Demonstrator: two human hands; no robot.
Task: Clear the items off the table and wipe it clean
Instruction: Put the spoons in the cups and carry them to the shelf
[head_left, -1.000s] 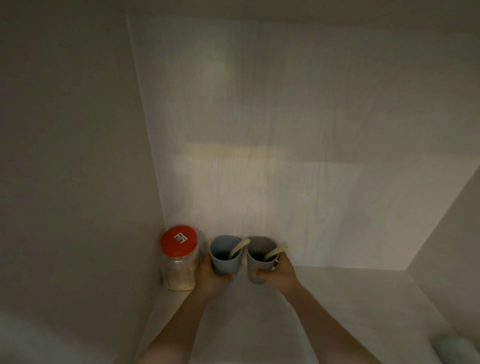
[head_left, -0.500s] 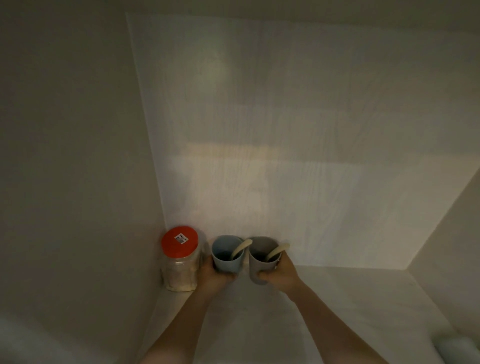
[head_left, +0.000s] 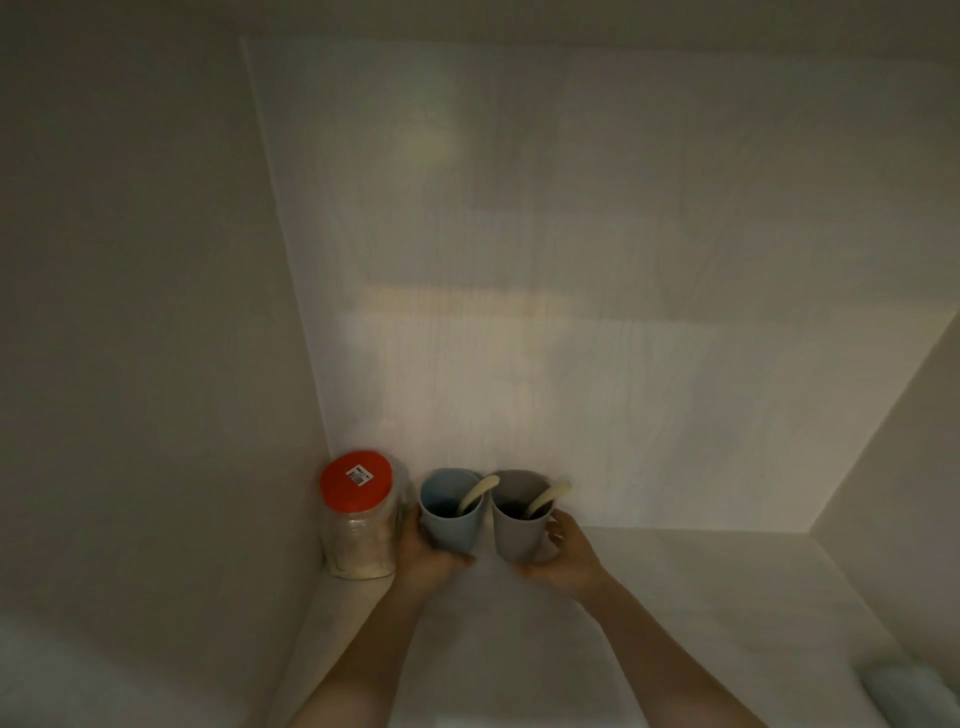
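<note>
beside the jar (head_left: 358, 514), both hands still grip their cups, right fingers looser.

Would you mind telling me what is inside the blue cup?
A pale spoon stands in the blue cup, handle leaning over the right rim. The bottom is dark; any contents cannot be seen.

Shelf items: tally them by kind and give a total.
Cups: 2, the blue cup and the grey cup
Spoons: 2, one in the blue cup, one in the grey
Jars: 1, the red-lidded jar
Total: 5
</note>
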